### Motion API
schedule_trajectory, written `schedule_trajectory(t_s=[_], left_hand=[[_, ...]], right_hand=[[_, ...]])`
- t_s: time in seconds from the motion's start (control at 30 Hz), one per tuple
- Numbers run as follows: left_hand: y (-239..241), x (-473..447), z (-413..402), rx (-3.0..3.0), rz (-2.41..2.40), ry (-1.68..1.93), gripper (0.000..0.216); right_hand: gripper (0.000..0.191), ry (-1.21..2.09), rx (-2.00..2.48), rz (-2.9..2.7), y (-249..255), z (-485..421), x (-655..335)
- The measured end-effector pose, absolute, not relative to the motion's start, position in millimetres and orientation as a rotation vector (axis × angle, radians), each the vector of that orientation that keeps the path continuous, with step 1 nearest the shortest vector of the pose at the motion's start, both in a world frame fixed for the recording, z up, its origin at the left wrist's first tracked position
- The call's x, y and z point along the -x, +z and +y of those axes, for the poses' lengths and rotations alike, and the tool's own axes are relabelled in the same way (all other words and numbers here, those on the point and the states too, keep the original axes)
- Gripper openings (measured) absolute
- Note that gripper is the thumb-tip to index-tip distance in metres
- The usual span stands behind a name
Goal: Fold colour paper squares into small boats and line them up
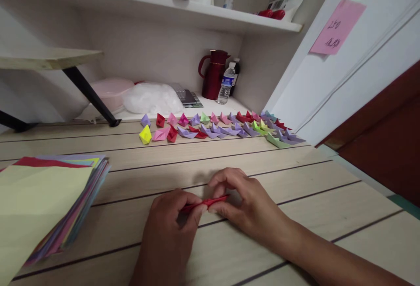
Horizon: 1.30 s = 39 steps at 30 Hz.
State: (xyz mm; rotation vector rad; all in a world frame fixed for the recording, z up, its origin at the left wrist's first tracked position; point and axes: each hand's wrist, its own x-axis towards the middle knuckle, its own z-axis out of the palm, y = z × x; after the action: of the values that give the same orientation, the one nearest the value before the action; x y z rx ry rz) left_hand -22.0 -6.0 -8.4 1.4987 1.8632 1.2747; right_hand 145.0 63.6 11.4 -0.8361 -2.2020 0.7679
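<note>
A small piece of folded red paper (216, 200) is held between my two hands, just above the slatted table (131, 229). My left hand (172, 220) pinches its left end between thumb and forefinger. On the other side, the thumb of my right hand (244, 194) presses the paper's near edge while its fingers curl around the far side. Parts of the paper are hidden by the fingers. Beyond my hands, folded paper boats in several colours stand in rows, among them a yellow one (145, 134) and a red one (172, 134).
At the left lies a stack of coloured paper (49, 198), pale yellow on top. Behind the boats are a dark red jug (215, 76), a water bottle (226, 85) and a white plastic bag (152, 98). A black leg (92, 95) props a small wooden shelf (49, 58).
</note>
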Motion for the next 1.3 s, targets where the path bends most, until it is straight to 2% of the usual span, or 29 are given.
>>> schedule_trajectory(t_s=[0.13,0.33,0.53,0.6,0.73,0.87,1.0,1.13,1.3], left_hand=[[-11.5,21.5,-6.1,-1.398,1.883,1.210,0.003],[-24.4,23.6,-3.1,-1.522,1.852,1.298,0.004],[-12.8,23.0,-3.6,-1.613,1.828,1.314,0.007],[-10.4,22.5,-4.2,-1.666,1.822,1.328,0.009],[-15.0,21.8,-4.5,-1.772,1.818,1.354,0.011],[-18.5,22.7,-4.2,-1.792,1.828,1.369,0.009],[-11.2,24.0,-2.8,-1.678,1.898,1.123,0.005],[1.0,22.9,0.6,-1.676,1.901,0.805,0.012],[16.0,22.7,-3.1,-1.735,1.886,0.654,0.020]], right_hand=[[0.021,0.725,0.733,-2.226,11.2,64.6,-145.6],[0.014,0.772,0.722,-2.255,13.4,66.7,-144.8],[0.009,0.812,0.721,-2.246,12.5,65.9,-144.5],[0.010,0.849,0.774,-2.226,12.2,65.7,-143.7],[0.024,0.906,0.882,-2.198,12.8,65.6,-142.2],[0.010,0.876,0.894,-2.231,14.3,65.6,-141.3],[0.008,0.902,0.902,-2.257,15.3,66.5,-142.2],[0.008,0.946,0.906,-2.359,16.1,72.0,-145.4],[0.007,1.110,0.904,-2.511,19.8,75.8,-146.7]])
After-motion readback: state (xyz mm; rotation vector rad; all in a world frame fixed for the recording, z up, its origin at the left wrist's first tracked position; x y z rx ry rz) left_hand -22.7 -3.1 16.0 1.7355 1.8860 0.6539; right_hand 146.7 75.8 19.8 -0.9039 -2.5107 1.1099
